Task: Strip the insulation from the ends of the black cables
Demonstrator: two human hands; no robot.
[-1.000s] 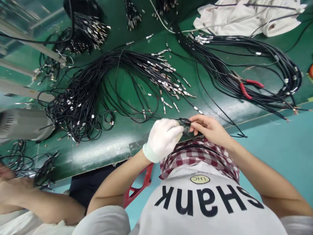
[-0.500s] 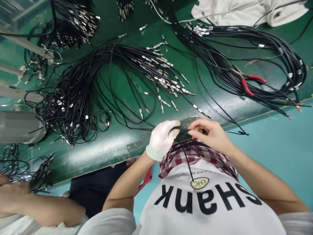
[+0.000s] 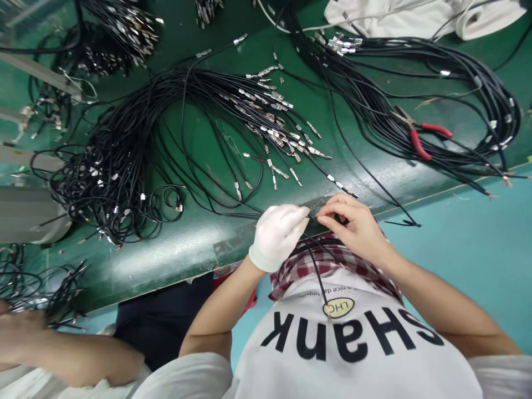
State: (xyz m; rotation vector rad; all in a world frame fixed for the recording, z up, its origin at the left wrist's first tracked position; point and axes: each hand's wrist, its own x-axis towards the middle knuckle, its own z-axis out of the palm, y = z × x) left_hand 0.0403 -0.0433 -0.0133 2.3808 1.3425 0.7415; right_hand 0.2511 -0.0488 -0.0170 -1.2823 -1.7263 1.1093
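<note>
My left hand (image 3: 277, 235), in a white glove, is closed on black cables (image 3: 236, 215) at the bench's front edge. They run from its fingertips leftward to a big pile. Bare and just to its right, my right hand (image 3: 351, 221) pinches the cables' short stretch with thumb and forefinger; the exact ends are hidden by the fingers. Below the hands, a loose black cable (image 3: 316, 269) hangs across the plaid cloth and shirt. A large bunch of black cables (image 3: 174, 88) with silver crimp terminals (image 3: 272, 133) fans out beyond my left hand.
Red-handled pliers (image 3: 419, 138) lie on a coiled cable bundle (image 3: 374, 122) at the right. White cloth (image 3: 374, 19) sits at the back. More cables (image 3: 128, 33) and a grey machine part (image 3: 31, 213) stand at the left. A co-worker's arm (image 3: 83, 352) reaches in at lower left.
My left hand's fingers have closed further over the cables, covering more of them. My right hand has shifted slightly left and up. The view has moved a little.
</note>
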